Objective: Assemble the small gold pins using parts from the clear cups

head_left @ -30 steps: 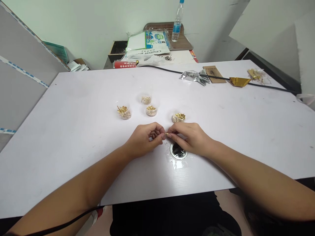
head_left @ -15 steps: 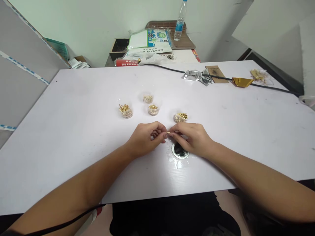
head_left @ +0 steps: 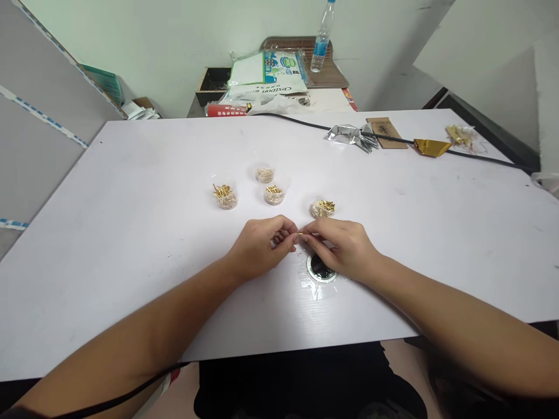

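Between my two hands is a tiny gold-coloured metal pin, too small to make out in detail. The fingertips of my left hand pinch its left end. My right hand pinches the other end between thumb and forefinger. Just beyond the right hand stands a small clear cup of gold-coloured pins. Three similar cups sit farther left: a front-left cup, a middle cup and a back cup with paler pieces. A round black disc with a silver rim lies partly under my right hand.
A black cable crosses the back of the white table. Near it lie silver foil, a brown card, gold foil and a small bag. Behind the table stands a water bottle.
My hands stay together, pinching the pin with almost no movement. The whole view has shifted slightly, so the table things appear a little farther right.
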### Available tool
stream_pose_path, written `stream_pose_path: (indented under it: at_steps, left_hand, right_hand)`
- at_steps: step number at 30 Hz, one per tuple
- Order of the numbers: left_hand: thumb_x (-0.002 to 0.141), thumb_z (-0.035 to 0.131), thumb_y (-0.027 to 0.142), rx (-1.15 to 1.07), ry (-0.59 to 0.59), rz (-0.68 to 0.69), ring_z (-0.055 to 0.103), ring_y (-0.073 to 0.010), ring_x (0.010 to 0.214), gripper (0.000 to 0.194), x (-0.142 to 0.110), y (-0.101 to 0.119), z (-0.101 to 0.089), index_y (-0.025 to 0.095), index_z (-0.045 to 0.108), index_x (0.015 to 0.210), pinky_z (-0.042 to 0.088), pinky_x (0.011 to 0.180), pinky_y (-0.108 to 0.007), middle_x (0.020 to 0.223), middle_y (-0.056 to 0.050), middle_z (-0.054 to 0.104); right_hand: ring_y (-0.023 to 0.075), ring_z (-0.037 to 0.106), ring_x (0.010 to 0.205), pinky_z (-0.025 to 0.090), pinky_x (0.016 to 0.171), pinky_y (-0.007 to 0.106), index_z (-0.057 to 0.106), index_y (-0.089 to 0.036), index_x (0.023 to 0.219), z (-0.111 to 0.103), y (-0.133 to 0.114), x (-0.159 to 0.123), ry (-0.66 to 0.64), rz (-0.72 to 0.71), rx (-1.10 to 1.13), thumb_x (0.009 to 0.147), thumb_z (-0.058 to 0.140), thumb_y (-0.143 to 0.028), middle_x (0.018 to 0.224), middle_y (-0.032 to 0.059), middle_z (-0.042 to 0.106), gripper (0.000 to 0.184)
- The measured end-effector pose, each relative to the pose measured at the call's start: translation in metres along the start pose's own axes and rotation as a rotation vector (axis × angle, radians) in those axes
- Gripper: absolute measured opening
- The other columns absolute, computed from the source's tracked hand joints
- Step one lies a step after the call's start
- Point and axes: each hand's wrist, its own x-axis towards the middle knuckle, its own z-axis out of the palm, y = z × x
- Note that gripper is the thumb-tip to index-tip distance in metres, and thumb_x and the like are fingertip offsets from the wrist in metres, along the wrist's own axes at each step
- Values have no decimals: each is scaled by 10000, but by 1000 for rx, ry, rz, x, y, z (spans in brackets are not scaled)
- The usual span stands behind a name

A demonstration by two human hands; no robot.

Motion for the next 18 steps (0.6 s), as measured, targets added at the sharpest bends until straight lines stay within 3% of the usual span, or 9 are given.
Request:
stream_pose_path:
  at_steps: [18]
  left_hand:
    - [842, 632, 216, -276, -42, -230, 701, -121, 644, 95, 3, 4, -3, 123, 615, 850, 586, 606, -188, 659, -17, 675]
  right_hand:
    - [78, 596, 588, 474, 568, 186, 630, -142, 878, -5, 0, 3, -18, 59, 63, 941, 554, -157, 716, 3, 668, 100]
